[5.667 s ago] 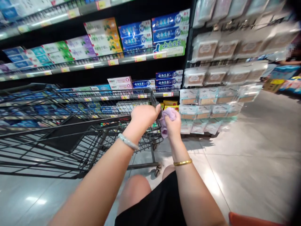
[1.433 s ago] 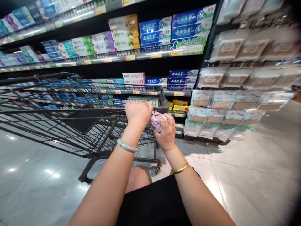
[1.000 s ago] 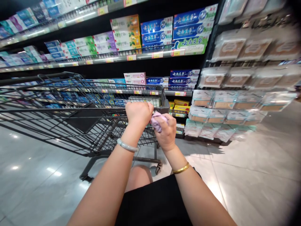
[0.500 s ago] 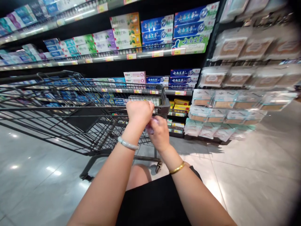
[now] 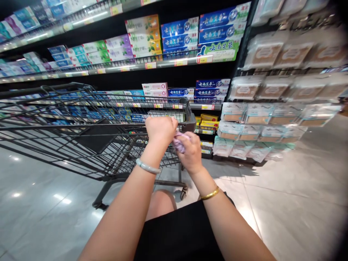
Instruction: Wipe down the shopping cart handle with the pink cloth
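Head view gives me two bare hands near the dial's centre. Toward four o'clock, the right hand (image 5: 190,151) is closed around one crumpled, soft-looking lilac cloth (image 5: 179,143), which sits just off centre toward five. Slightly toward nine, the left hand (image 5: 160,129) curls at one black wire shopping cart (image 5: 96,136); its fingertips are hidden, so I cannot tell what it grasps. I count two smooth bangles: a pale bangle (image 5: 148,167) toward seven, a gold bangle (image 5: 210,193) toward five.
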A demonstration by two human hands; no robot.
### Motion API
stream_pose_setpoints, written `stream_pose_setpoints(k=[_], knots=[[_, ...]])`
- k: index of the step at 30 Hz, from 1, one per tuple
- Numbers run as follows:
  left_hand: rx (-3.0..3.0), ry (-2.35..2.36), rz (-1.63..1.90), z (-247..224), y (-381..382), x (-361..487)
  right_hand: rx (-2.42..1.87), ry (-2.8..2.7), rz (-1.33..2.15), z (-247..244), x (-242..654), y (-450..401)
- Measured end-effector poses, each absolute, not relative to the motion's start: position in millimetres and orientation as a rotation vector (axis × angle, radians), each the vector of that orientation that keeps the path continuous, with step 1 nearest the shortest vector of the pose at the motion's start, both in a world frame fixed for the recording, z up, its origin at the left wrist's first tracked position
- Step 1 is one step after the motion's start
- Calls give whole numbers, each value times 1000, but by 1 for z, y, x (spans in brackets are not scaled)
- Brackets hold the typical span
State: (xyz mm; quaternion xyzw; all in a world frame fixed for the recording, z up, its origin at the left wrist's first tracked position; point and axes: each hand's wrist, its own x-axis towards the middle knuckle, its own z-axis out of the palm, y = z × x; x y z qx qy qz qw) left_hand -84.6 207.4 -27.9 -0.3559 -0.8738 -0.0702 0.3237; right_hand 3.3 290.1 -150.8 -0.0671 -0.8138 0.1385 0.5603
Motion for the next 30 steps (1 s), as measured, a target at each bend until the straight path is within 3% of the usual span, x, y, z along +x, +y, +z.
stream_pose_setpoints(k=[3,8,13,30], knots=[[-957,-2298,-202,-27,207,-84,-305,-1848,364,-150,5,294],[-920,-2312,-197,-26,208,-83,-164,-2108,336,-151,1,279],[-935,-2296,-189,-27,208,-84,-281,-1925,327,-147,4,285],[-935,-2309,-188,-26,208,-82,-114,-2217,333,-150,4,274]])
